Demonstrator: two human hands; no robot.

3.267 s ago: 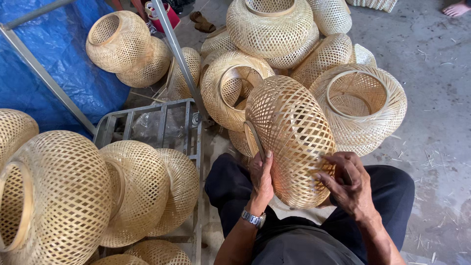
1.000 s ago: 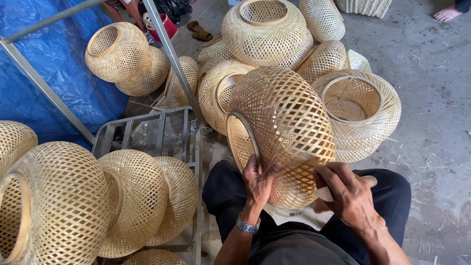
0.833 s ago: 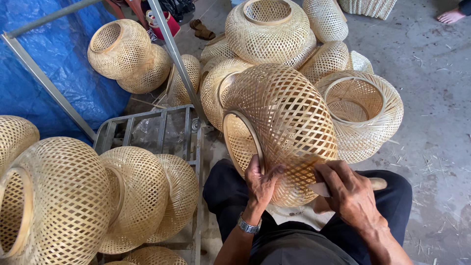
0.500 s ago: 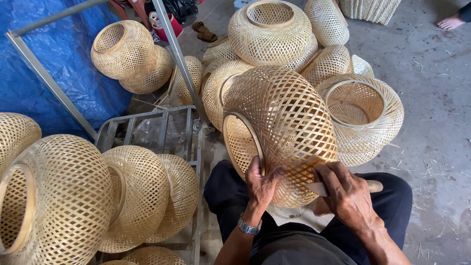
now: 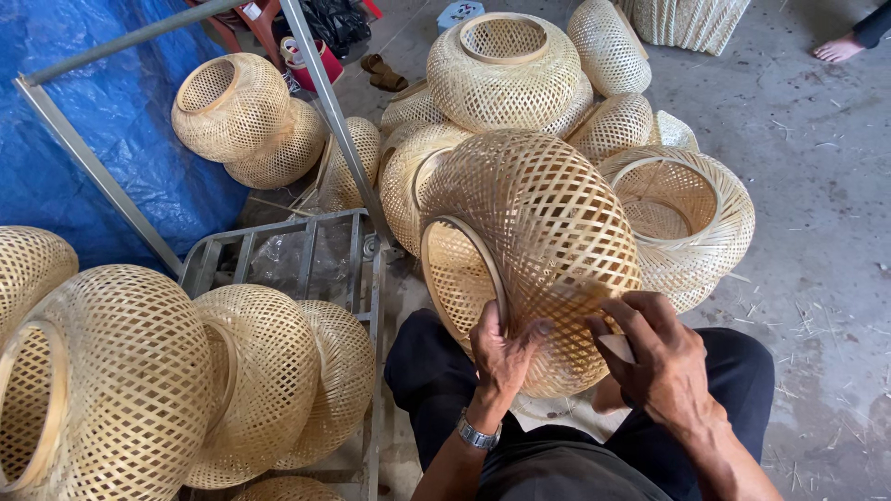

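We have the woven bamboo lampshade (image 5: 538, 250) tipped on its side across our lap, its ringed mouth (image 5: 461, 278) turned to our left so the lower wall of the weave faces us where we can reach it. Our left hand (image 5: 501, 357) grasps the shade at the rim, fingers curled over the hoop and thumb pressed on the lattice, which steadies it against the thighs and keeps it from rolling. Our right hand (image 5: 661, 357) lies against the lower weave with the fingers bent inward on the strips; whether this grip pinches a strip or a small tool we cannot tell, since the fingers hide it. Beyond the knees a heap of finished shades (image 5: 506, 70) is stacked on the concrete floor (image 5: 817, 186), one open-topped shade (image 5: 682, 218) touching ours on the right. To the left, more shades (image 5: 139, 371) rest on a grey metal cart frame (image 5: 278, 246), close at hand, with a blue tarpaulin (image 5: 83, 130) behind. Another person's bare foot (image 5: 840, 46) shows at the far right edge.
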